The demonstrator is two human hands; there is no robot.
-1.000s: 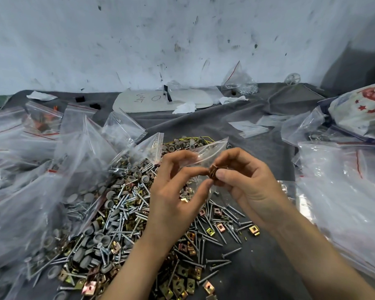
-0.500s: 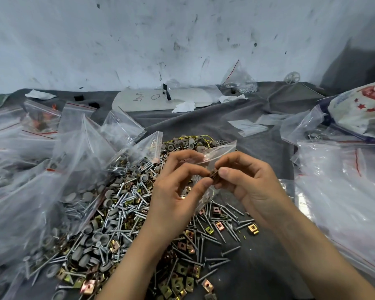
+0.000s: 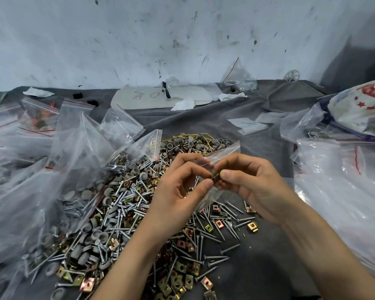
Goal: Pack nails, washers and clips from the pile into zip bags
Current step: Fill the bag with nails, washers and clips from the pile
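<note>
Nearest the camera, loose clips (image 3: 180, 267), brassy and square, and thin grey nails (image 3: 221, 258) lie flat on the counter (image 3: 268, 267), which has a grey cloth over it. They're the ragged edge of the pile (image 3: 126, 213). Over it, the right hand (image 3: 251, 187) pinches a small clip stack (image 3: 215, 176). The left hand (image 3: 178, 191) curls round the mouth of a clear zip bag (image 3: 223, 152), thumb right against the stack. Fingers hide most of the bag, so I can't tell what's inside. Grey cup-shaped washers (image 3: 182, 145) heap at the pile's far end. Crinkly left bags (image 3: 30, 191) overlap the pile and right bags (image 3: 344, 191) run out of frame. Behind them is a white board (image 3: 160, 97) with unreadable scribbles, then a scuffed wall (image 3: 182, 35).
</note>
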